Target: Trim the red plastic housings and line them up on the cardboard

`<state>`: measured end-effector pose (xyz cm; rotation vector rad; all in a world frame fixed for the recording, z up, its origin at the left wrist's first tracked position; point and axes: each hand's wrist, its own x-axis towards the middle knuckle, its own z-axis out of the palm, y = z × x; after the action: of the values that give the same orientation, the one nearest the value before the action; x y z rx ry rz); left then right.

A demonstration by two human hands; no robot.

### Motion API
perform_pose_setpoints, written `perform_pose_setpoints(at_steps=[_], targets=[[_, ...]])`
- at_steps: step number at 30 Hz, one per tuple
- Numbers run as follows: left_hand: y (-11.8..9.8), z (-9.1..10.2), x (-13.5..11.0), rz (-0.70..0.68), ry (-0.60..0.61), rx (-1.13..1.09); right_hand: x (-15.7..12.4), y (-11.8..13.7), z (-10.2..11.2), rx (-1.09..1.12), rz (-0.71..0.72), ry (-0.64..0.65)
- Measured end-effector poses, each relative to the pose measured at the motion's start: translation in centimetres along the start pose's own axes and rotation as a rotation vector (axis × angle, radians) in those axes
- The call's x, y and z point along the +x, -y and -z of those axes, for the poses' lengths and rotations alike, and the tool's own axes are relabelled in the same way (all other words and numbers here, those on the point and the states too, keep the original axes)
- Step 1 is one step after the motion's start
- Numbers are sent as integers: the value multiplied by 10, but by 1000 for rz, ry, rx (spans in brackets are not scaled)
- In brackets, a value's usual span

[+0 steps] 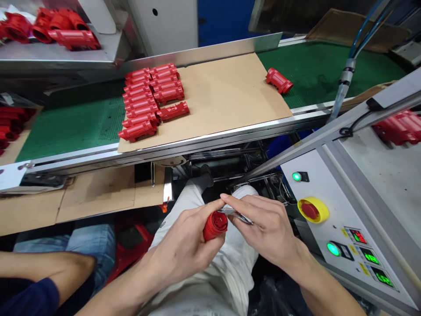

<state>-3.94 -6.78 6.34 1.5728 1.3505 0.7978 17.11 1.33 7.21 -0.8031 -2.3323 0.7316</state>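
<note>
My left hand (184, 245) is closed around a red plastic part (215, 225), with its round end facing up, over my lap. My right hand (265, 228) pinches a small metal tool (237, 215) whose tip touches the rim of the red part. Both hands meet just below the conveyor's edge. On the belt, several red plastic parts (149, 98) lie in two neat rows on a cardboard sheet (226, 96). A single red part (279, 80) lies at the sheet's right edge on the green belt (69, 127).
A machine control panel (348, 228) with a red emergency stop button (312, 210) and green lights stands at right. More red parts (49, 26) are piled on a metal shelf at top left. Another person's arm (42, 267) and knee are at bottom left.
</note>
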Motion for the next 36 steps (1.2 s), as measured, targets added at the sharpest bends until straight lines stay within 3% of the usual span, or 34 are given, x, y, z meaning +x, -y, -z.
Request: perform_pose_setpoints(at_steps=[19,26,31,34,36], targets=[[-9,2,1,9,42,-34,3,2,10,-1,30,69],[-16,3,6,14,102,-81,6,-6,16,-40,114,114],[-10,0,3,43,101,-36,6,-13,17,-101,168,165],[-4,-1,2,17,94,-11,6,-18,12,-12,121,195],[-1,1,1,1,89,6,8,-23,7,286,-90,174]])
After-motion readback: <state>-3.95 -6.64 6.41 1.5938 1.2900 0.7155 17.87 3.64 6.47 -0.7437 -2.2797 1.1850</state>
